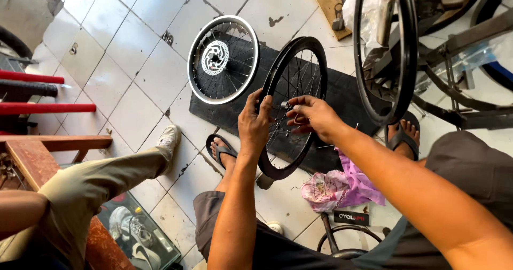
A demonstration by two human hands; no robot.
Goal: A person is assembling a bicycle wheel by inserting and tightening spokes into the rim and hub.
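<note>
Both hands work one upright black rim (293,107): left hand (254,121) grips its edge steady, right hand (312,115) pinches a spoke (291,105) near the hub.

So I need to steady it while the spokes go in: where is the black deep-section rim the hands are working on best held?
Probably on its outer band at the left edge, from the left side, where the left hand already wraps the rim. It stands upright on its lower edge, and the right hand is busy among the spokes, so the middle is best left alone.
</note>
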